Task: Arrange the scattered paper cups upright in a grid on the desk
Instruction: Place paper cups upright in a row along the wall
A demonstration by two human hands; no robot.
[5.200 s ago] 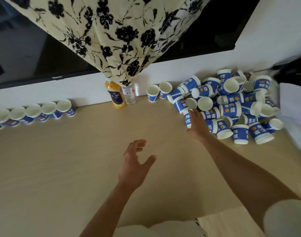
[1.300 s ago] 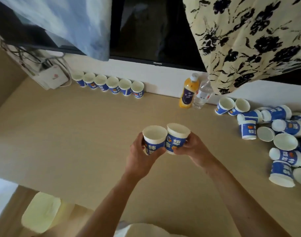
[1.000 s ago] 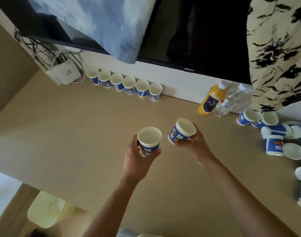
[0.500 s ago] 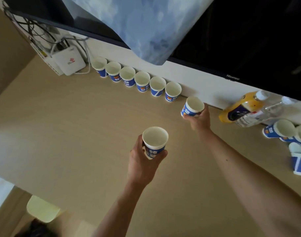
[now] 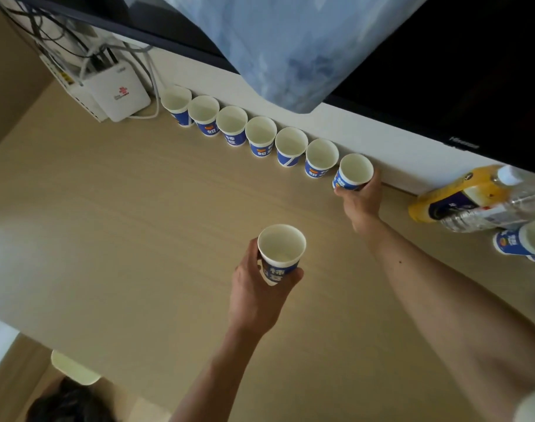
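Note:
A row of several upright blue-and-white paper cups (image 5: 261, 136) runs along the back edge of the wooden desk (image 5: 117, 226), against the white ledge. My right hand (image 5: 361, 200) grips another cup (image 5: 352, 172) at the right end of that row, close beside the last standing cup (image 5: 320, 158). My left hand (image 5: 257, 295) holds an upright cup (image 5: 280, 253) above the middle of the desk. At the right edge, a few more cups (image 5: 523, 242) are partly cut off by the frame.
A white router (image 5: 120, 94) with cables sits at the back left corner. An orange juice bottle (image 5: 454, 196) and a clear water bottle (image 5: 500, 213) stand at the back right. A dark TV screen (image 5: 442, 71) with a blue cloth (image 5: 275, 44) hangs above the ledge.
My right hand has carried its cup back and right to the end of the row by the ledge. My left hand keeps its cup over the desk's middle. The view has shifted left.

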